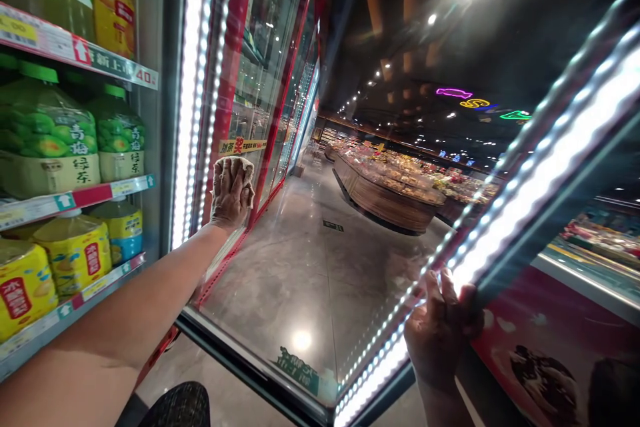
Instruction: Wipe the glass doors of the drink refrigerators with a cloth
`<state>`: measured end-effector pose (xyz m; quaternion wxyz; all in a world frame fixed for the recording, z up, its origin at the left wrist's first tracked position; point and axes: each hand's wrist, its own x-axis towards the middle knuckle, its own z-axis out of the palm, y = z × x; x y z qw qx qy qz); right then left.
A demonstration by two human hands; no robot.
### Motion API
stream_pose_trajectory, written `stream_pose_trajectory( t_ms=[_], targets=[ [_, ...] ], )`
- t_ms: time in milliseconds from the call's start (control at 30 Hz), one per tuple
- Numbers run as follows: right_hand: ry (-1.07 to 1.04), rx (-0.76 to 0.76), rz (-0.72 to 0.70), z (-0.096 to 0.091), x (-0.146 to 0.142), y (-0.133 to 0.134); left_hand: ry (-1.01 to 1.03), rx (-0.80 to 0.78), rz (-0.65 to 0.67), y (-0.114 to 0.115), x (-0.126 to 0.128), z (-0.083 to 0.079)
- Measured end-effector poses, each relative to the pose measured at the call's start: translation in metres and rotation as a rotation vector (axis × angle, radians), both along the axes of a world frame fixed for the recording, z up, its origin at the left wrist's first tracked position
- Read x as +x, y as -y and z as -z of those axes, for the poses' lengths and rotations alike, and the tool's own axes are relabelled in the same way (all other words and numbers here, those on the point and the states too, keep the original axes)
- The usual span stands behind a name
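My left hand (pixel 230 195) reaches forward with its fingers flat on a pale cloth (pixel 235 170), pressing it against the glass of the open fridge door (pixel 280 267) beside the red frame. My right hand (pixel 440 330) is closed around the edge of that door (pixel 480 260), right at its strip of white LED lights. The door stands swung out from the cooler, and I look through its glass at the shop floor.
Cooler shelves (pixel 75 200) on the left hold large green tea bottles (pixel 45 133) and yellow drink bottles (pixel 75 253) with price tags. Beyond the glass lie a grey floor and a round wooden display counter (pixel 390 197). A dark shoe (pixel 180 407) shows at the bottom.
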<state>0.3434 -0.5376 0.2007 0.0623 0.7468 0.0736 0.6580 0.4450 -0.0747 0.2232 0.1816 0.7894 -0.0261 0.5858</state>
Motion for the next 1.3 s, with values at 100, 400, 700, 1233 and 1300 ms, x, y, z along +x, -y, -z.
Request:
stream_pose_trajectory(
  t_ms=[100, 400, 700, 1233, 1300],
  targets=[
    [0.008, -0.005, -0.02, -0.001, 0.0, 0.0, 0.004, 0.07, 0.059, 0.0, 0.001, 0.008],
    [0.016, -0.045, -0.004, -0.002, -0.001, 0.002, -0.106, -0.142, -0.001, -0.025, 0.006, 0.005],
    [-0.008, -0.027, -0.05, 0.002, 0.001, 0.006, -0.148, -0.102, -0.007, -0.046, 0.005, 0.007],
    [-0.05, 0.026, -0.082, 0.003, 0.002, 0.008, -0.16, -0.143, -0.029, -0.079, 0.017, -0.006],
    [-0.046, 0.027, -0.078, 0.003, 0.001, 0.007, -0.165, -0.168, -0.042, -0.08, 0.017, -0.003]
  ],
)
